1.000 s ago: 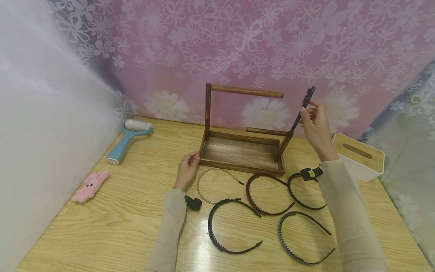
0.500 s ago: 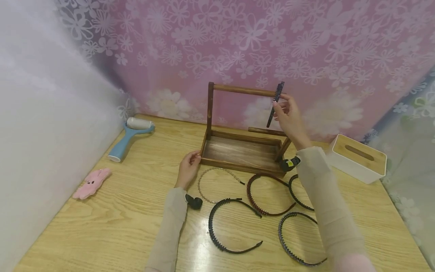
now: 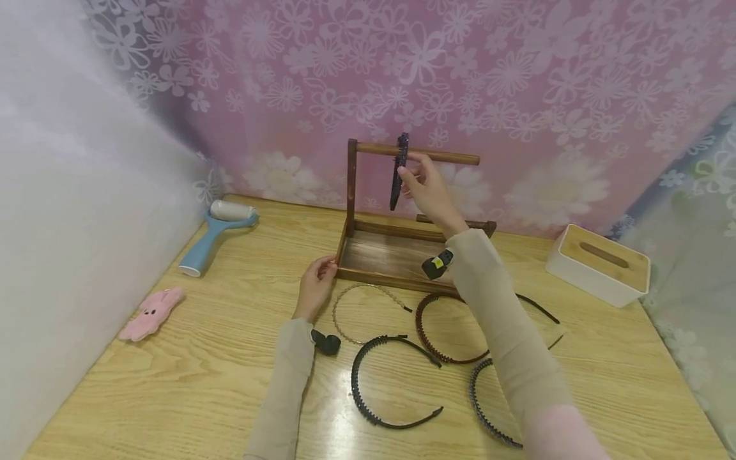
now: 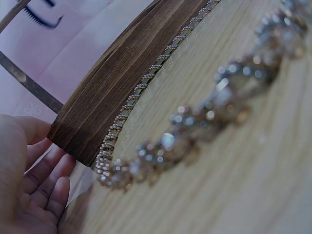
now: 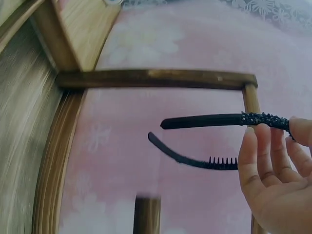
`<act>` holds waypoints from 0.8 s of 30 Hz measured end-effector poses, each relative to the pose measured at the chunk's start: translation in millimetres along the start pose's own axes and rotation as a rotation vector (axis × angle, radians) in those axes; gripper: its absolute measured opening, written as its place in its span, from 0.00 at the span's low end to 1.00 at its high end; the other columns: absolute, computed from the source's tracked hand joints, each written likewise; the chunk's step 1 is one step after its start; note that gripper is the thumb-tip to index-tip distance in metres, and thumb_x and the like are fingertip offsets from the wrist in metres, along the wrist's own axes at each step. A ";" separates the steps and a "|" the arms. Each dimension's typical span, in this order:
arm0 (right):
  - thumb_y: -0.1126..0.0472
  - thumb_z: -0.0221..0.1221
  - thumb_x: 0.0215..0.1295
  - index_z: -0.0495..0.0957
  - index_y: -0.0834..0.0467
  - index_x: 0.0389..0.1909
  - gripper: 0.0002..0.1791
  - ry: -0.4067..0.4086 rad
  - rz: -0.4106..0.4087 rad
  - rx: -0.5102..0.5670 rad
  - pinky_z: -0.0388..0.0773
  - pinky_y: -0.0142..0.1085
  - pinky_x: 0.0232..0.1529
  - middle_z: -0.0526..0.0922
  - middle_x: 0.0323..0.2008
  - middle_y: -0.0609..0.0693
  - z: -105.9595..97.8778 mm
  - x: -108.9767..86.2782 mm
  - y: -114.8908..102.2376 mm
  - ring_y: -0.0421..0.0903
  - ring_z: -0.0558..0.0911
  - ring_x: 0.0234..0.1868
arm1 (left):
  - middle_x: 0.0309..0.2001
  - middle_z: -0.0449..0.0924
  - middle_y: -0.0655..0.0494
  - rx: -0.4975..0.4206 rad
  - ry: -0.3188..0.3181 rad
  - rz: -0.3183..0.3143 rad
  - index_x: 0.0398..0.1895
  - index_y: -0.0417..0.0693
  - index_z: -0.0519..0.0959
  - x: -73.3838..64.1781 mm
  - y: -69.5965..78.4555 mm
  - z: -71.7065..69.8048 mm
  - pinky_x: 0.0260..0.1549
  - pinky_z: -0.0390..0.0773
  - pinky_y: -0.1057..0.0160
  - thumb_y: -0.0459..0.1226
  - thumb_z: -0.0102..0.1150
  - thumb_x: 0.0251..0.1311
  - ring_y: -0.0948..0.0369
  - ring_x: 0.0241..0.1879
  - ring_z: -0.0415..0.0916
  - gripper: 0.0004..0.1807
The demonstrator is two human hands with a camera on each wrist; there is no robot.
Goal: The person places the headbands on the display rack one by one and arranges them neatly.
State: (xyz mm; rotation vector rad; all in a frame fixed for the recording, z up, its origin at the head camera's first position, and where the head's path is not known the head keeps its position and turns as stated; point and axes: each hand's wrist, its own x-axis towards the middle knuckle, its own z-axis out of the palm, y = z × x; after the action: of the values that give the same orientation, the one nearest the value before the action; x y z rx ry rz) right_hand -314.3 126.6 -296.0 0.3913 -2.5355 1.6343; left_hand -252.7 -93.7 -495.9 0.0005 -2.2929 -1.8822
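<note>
My right hand point(image 3: 428, 191) pinches a black, toothed headband point(image 3: 396, 188) with a sparkly, studded band. In the head view the headband hangs upright at the upper bar point(image 3: 448, 156) of a dark wooden rack point(image 3: 351, 185); I cannot tell whether it is around the bar. Both of its tips point(image 5: 168, 123) show free in the right wrist view. My left hand point(image 3: 314, 287) holds the front left corner of the rack's tray base point(image 4: 92, 131), thumb and fingers at the wood. A beaded headband point(image 4: 122, 112) lies just in front of the rack.
Before the rack lie a black headband point(image 3: 359, 386), a brown headband point(image 3: 422, 332) and a grey-black one point(image 3: 476, 396). My right forearm partly covers another. A tissue box point(image 3: 598, 275) stands right; a blue-handled lint roller point(image 3: 207, 246) and pink plush toy point(image 3: 152, 313) lie left.
My right hand has carried the black headband leftward from beyond the rack's right side to the upper bar. My left hand stays at the rack's corner.
</note>
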 end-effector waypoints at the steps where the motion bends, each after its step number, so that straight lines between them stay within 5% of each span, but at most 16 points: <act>1: 0.52 0.49 0.75 0.59 0.53 0.72 0.27 0.003 0.002 0.012 0.80 0.37 0.46 0.76 0.50 0.58 4.6 1.7 -2.5 0.42 0.77 0.37 | 0.51 0.78 0.40 0.005 -0.001 0.003 0.59 0.39 0.76 0.0 -0.3 -0.1 0.56 0.75 0.55 0.35 0.53 0.70 0.49 0.51 0.75 0.17; 11: 0.54 0.51 0.75 0.63 0.55 0.69 0.25 -0.011 -0.002 0.024 0.82 0.38 0.44 0.79 0.44 0.56 41.3 22.8 -11.8 0.42 0.78 0.33 | 0.50 0.78 0.40 0.017 -0.008 0.012 0.58 0.39 0.76 2.3 -2.8 0.4 0.55 0.76 0.54 0.35 0.53 0.70 0.48 0.51 0.75 0.17; 24: 0.53 0.51 0.75 0.62 0.57 0.70 0.27 -0.061 0.021 0.029 0.82 0.36 0.40 0.80 0.48 0.65 60.2 28.3 -8.1 0.43 0.78 0.33 | 0.50 0.78 0.40 0.011 -0.002 0.030 0.58 0.39 0.77 3.5 -6.6 -1.3 0.53 0.76 0.56 0.35 0.53 0.70 0.49 0.50 0.76 0.17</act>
State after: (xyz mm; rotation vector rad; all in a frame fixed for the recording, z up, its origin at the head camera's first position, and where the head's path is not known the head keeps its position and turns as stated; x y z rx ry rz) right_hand -336.1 64.4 -307.8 0.4242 -2.5708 1.6936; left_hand -256.7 -96.7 -501.6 -0.0340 -2.2919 -1.8563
